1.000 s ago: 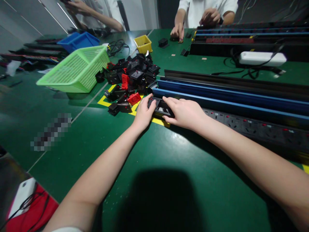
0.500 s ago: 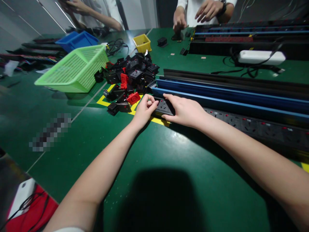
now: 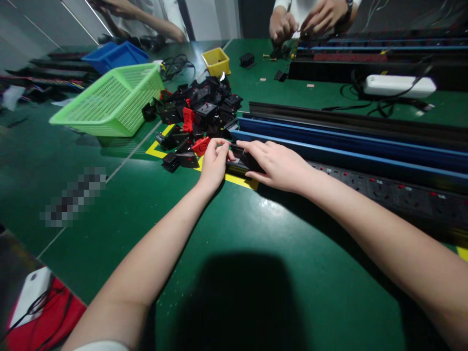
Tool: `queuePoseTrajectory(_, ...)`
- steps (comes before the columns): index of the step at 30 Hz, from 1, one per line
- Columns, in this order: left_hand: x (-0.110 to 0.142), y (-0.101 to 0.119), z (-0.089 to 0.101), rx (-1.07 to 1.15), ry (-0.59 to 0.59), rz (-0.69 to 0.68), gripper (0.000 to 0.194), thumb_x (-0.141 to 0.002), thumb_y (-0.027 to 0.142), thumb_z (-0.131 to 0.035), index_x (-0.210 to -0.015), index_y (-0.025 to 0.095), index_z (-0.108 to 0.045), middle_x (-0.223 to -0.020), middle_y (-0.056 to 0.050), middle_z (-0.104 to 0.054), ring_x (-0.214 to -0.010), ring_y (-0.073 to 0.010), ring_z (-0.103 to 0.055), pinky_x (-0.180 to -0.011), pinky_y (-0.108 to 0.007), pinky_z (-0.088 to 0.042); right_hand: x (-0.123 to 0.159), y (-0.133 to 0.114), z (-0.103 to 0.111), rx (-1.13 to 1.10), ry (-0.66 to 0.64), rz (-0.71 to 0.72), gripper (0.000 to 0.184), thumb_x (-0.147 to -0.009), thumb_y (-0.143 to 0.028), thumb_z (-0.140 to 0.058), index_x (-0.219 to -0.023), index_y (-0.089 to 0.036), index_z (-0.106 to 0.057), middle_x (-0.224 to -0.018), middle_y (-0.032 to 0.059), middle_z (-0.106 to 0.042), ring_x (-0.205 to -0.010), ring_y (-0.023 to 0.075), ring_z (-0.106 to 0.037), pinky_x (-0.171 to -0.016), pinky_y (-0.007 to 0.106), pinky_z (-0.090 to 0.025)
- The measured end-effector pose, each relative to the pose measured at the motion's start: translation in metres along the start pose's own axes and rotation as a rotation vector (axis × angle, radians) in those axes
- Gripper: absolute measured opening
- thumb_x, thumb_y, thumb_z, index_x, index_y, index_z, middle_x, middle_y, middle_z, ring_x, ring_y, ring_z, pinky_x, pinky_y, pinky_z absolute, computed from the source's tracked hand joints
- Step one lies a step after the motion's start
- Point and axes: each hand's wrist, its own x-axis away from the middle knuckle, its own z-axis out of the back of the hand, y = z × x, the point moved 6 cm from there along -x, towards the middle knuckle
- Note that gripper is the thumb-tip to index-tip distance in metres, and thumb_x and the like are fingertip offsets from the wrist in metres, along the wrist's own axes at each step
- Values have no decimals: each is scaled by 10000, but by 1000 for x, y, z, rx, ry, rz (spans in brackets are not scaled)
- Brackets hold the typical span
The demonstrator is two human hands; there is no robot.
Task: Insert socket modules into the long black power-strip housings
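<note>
A long black power strip (image 3: 383, 187) with a row of sockets and small red marks lies along the table, running off to the right. My left hand (image 3: 215, 161) is closed around its left end, with the fingertips curled at the open channel (image 3: 236, 152). My right hand (image 3: 280, 163) arches over the strip just to the right, with thumb and fingers on either side of a dark socket module (image 3: 254, 163) that looks tilted in the channel. The palm hides most of that module. Beside my left hand is a red socket piece (image 3: 201, 145).
Behind my left hand lies a heap of black socket modules (image 3: 206, 105), next to a green basket (image 3: 109, 105). Blue rails (image 3: 329, 148) run behind the strip. Farther back are a yellow bin (image 3: 216, 62), a white power strip (image 3: 400, 86) and a co-worker's hands (image 3: 303, 22).
The socket module at the strip's left end no longer sits flat; open channel now shows there. My left hand has shifted slightly left. The co-worker's hands have come together.
</note>
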Motion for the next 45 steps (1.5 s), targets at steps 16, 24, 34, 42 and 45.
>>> queuePoseTrajectory(16,-5,-6,14,58,183,44,173,-958,407,-517,-912,241,-529,-611,43,-526,-529,-118,-488,-552,-254,-372,0,-8,-5,127,-80,78,596,-936,-375,-550,-1493,-196,-435,-1585,84,-440,-1083,299,-552,-883,400,-455)
queuePoseTrajectory(24,-5,-1,12,114,173,9,68,-915,267,-554,-883,207,-554,-568,51,-539,-521,-101,-488,-547,-221,-371,-2,-12,-7,210,-24,44,464,-932,-319,-549,-1373,-182,-509,-1510,104,-510,-1054,294,-571,-771,371,-455)
queuePoseTrajectory(34,-5,-1,12,119,171,17,64,-912,253,-534,-888,202,-563,-560,45,-550,-513,-104,-485,-536,-224,-359,-4,-12,-4,241,15,17,356,-920,-327,-580,-1239,-172,-543,-1267,120,-631,-985,281,-603,-714,345,-413)
queuePoseTrajectory(42,-5,0,10,123,163,5,41,-901,219,-541,-874,197,-563,-562,47,-550,-531,-107,-500,-569,-236,-369,-3,-12,-2,255,32,-12,313,-910,-341,-611,-1176,-182,-564,-1176,102,-648,-930,258,-622,-655,322,-373)
queuePoseTrajectory(45,-5,-1,10,118,157,-3,38,-903,219,-541,-878,201,-563,-569,48,-549,-542,-109,-508,-586,-240,-379,-3,-12,-2,254,29,-20,316,-911,-351,-615,-1177,-189,-567,-1177,98,-645,-929,256,-624,-650,322,-370)
